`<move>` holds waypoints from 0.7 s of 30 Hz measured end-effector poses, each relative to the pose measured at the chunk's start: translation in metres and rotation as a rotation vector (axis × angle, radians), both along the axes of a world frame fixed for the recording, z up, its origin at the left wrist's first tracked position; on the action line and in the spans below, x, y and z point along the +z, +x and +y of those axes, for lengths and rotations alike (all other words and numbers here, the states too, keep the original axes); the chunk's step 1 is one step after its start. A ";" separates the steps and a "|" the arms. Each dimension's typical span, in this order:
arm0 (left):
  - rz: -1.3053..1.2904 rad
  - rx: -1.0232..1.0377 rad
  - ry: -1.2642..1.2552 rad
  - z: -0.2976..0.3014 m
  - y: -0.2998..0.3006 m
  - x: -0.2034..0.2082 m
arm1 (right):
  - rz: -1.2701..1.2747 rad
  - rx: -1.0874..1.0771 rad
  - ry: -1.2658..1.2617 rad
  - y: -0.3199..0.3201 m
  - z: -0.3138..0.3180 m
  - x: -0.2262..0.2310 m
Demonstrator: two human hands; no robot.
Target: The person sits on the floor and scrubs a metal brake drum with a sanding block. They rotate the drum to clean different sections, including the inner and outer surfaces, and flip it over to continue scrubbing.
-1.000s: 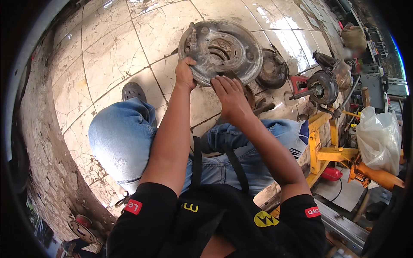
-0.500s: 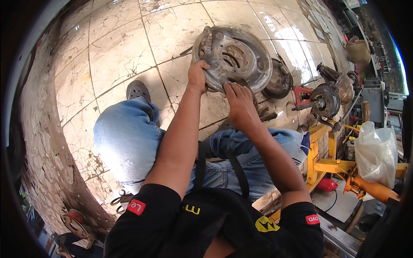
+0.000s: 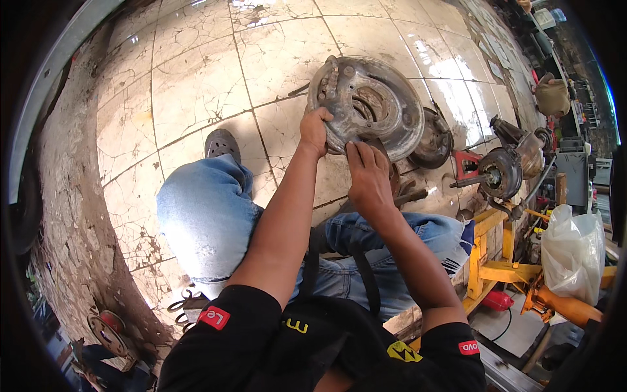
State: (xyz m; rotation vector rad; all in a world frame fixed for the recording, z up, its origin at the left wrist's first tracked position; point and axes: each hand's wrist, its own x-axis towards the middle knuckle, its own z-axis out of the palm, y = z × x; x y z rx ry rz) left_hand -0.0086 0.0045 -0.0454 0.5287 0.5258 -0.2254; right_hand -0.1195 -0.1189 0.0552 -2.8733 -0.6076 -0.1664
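A round, worn metal brake backing plate (image 3: 403,123) with a large centre opening is held tilted above the tiled floor in front of me. My left hand (image 3: 315,130) is closed around its left rim, thumb over the face. At the near edge, my right hand (image 3: 371,175) has its fingers pressed together on the rim; its thumb is hidden. Close to those fingertips is a dark curved piece, partly covered by the plate and hand, whose kind I cannot make out. Just right of the plate, a second dark round brake part (image 3: 436,138) lies on the floor.
An axle assembly with a hub (image 3: 501,175) stands at the right beside a red stand (image 3: 465,164). Nearer are a yellow metal frame (image 3: 480,255), a clear plastic bag (image 3: 571,251) and an orange cylindrical part (image 3: 568,302). A rusty drum-like part (image 3: 108,332) sits lower left.
The whole scene has shifted slightly right and down in view. Both hands remain on the backing plate, with the right fingers closer together at its near rim.
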 end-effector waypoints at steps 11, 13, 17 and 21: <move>0.040 -0.007 0.031 0.002 -0.002 0.018 | 0.033 0.035 -0.012 0.011 0.000 0.000; 0.008 0.022 0.069 0.002 0.000 0.010 | 0.050 0.024 -0.004 0.007 0.006 0.005; -0.022 0.027 0.110 -0.002 -0.003 -0.008 | -0.027 0.073 -0.015 -0.001 0.001 -0.002; -0.013 -0.030 0.020 0.004 0.002 0.001 | -0.012 0.028 0.004 0.013 0.007 -0.001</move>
